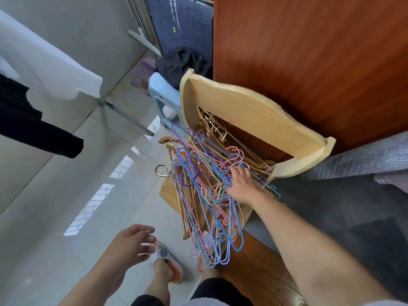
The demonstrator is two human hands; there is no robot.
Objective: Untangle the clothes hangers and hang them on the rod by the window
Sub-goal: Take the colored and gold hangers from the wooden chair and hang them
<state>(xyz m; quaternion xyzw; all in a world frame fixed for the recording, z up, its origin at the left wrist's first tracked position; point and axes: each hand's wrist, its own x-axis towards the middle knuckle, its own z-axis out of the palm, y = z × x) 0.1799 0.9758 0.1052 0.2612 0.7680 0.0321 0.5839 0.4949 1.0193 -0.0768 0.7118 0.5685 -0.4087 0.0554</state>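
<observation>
While the view looks down from the head, a wide reddish-brown wooden panel (pixel 309 62) is seen at the upper right, and a pale glossy tiled floor (pixel 55 195) fills the left side. A grey patterned mattress cover (pixel 353 195) is seen at the right edge. Against the panel a light yellow wooden chair with a curved backrest (pixel 249 113) is placed, and behind it a light blue plastic stool (pixel 163 93) carries a black crumpled cloth (pixel 181 65). At the left, a white garment (pixel 44 62) and a black garment (pixel 28 124) are hung in the air.

On the chair seat a tangled heap of thin wire clothes hangers in pink, blue, purple and green (pixel 205 195) is piled, and part of it is spilled over the front edge toward the floor. Under and behind this heap, gold metal hangers (pixel 212 127) are seen.

The right hand (pixel 240 184) is laid on top of the heap, with its fingers curled down among the wires; a grip on them is suggested. The left hand (pixel 130 244) is held over the floor, apart from the hangers, with the fingers loosely spread and nothing in it. Below it a foot in a white and orange slipper (pixel 167 263) is seen.
</observation>
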